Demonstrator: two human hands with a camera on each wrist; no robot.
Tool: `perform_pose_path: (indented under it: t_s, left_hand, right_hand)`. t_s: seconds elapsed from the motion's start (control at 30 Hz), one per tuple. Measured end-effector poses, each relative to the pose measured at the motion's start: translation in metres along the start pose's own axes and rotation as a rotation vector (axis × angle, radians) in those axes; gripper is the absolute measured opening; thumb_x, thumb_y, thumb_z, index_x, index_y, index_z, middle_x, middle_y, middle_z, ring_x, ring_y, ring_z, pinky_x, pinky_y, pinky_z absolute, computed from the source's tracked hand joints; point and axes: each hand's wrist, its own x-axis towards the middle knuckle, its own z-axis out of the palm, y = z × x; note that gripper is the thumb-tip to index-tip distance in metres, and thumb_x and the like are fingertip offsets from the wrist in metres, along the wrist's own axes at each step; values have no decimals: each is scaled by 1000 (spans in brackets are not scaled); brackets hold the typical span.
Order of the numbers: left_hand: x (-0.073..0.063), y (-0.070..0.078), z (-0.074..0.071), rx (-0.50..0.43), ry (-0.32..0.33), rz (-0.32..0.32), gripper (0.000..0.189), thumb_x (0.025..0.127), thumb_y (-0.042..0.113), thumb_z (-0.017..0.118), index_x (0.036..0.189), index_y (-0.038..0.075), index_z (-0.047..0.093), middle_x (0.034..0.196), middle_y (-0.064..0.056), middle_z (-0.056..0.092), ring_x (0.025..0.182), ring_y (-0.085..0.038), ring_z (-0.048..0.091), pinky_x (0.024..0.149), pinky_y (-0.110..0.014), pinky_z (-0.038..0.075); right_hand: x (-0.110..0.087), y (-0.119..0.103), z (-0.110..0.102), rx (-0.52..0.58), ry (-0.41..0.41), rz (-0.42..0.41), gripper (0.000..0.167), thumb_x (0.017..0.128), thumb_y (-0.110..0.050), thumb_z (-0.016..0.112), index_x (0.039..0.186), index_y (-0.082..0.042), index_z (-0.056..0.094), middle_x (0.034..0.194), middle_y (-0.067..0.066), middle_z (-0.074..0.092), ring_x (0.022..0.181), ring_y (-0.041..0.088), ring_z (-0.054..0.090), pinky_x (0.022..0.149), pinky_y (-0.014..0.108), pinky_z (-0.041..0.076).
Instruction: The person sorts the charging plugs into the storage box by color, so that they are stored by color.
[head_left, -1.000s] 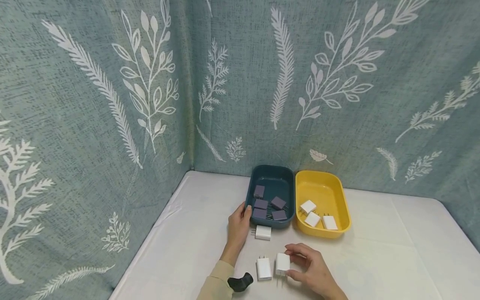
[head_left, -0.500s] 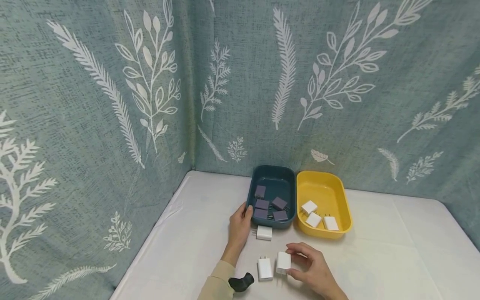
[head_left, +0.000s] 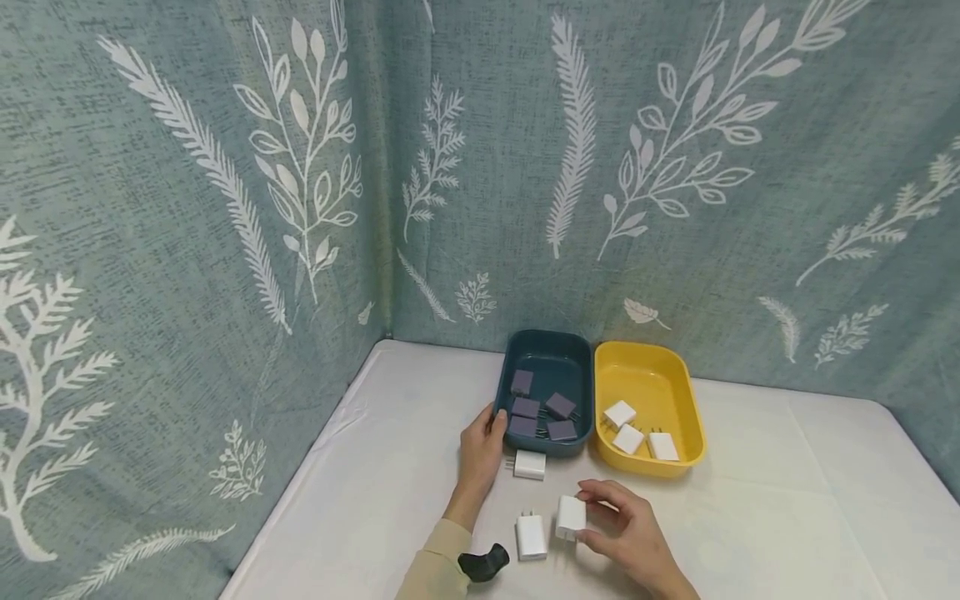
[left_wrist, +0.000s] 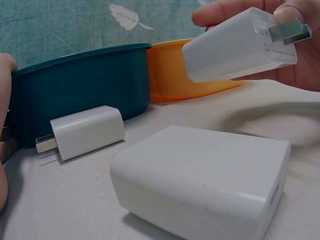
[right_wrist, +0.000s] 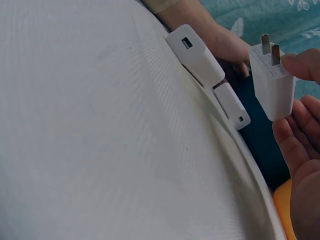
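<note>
My right hand [head_left: 633,533] pinches a white charger plug [head_left: 571,517] between thumb and fingertips. It hangs above the table, its metal prongs pointing back toward me; the right wrist view shows the two prongs beside my thumb. My left hand [head_left: 480,454] holds the near left corner of a dark blue bin [head_left: 555,365], its fingers partly hidden. Several purple charger plugs [head_left: 561,406] lie inside that bin. On the cloth, one white charger [left_wrist: 90,131] lies right in front of the blue bin, prongs to the left. Another white charger [head_left: 531,537] lies nearer me, prongs pointing away.
A yellow bin [head_left: 651,383] stands against the blue bin's right side, with 3 white chargers [head_left: 663,446] near its front wall. A white cloth [head_left: 780,500] covers the table. Patterned teal curtains [head_left: 495,167] rise behind and on the left. A black strap piece [head_left: 483,564] sits by my left sleeve.
My right hand has lifted the white charger slightly, away from me and to the right, tilting it. My left hand stays at the blue bin. The head view has shifted a little.
</note>
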Motion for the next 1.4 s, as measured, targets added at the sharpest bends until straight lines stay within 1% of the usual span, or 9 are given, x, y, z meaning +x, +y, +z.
perform_pose_path:
  t_s: [0.23,0.27,0.37,0.5,0.9,1.07,1.17,1.23,1.4]
  left_hand:
    - [1,0,1,26,-12,12,49,101,33,50,137,-1,52,137,-20,57,128,-30,55,106,-39,48]
    - [1,0,1,25,-9,5,49,101,32,50,137,-1,52,137,-19,57,129,-29,55,107,-39,48]
    - [1,0,0,23,1,1,48,101,31,50,136,-1,53,137,-20,57,128,-29,56,107,-39,48]
    - [1,0,1,18,-5,-2,48,101,33,51,137,1,53,137,-18,58,129,-28,55,107,-39,48]
    - [0,1,0,14,0,-1,48,101,33,51,137,1,54,137,-17,58,128,-27,56,107,-38,48]
    - [0,1,0,18,0,5,47,101,33,51,136,1,54,136,-17,59,128,-27,56,106,-38,49]
    - [0,1,-1,16,0,10,47,101,32,51,136,1,54,136,-17,59,128,-27,56,106,-37,49]
    - [0,1,-1,16,2,12,47,101,32,51,136,1,54,136,-17,59,128,-27,56,106,-37,49]
    - [0,0,-1,34,6,17,45,101,32,51,135,2,55,135,-16,60,127,-27,57,105,-38,49]
  right_hand:
    - [-2,-1,-1,-2,12,-2,57,70,1,83,120,13,58,112,32,59,101,4,63,92,23,57]
    - [-2,-1,-2,-4,13,-2,57,70,0,83,120,13,58,112,31,59,101,3,63,92,22,57]
    - [-1,-1,-2,-1,16,-7,58,70,1,83,120,13,57,112,31,59,102,4,63,92,23,57]
    - [0,-2,-2,6,22,-39,57,69,4,82,119,14,57,111,28,61,102,5,64,92,25,57]
    - [5,-5,-7,21,30,-82,58,70,8,80,120,19,54,112,-1,67,102,-1,63,92,23,56]
    - [5,-5,-8,44,49,-133,57,69,13,78,118,23,52,114,-13,66,103,1,65,91,22,57]
    - [7,-5,-9,51,61,-157,57,68,16,76,118,24,51,115,-14,65,103,2,65,90,21,57]
    - [8,-6,-10,47,73,-155,57,67,17,76,118,23,52,115,-13,65,103,2,64,90,21,57]
    - [9,-9,-13,13,113,-92,56,69,13,78,120,19,54,113,-5,68,101,1,64,90,21,57]
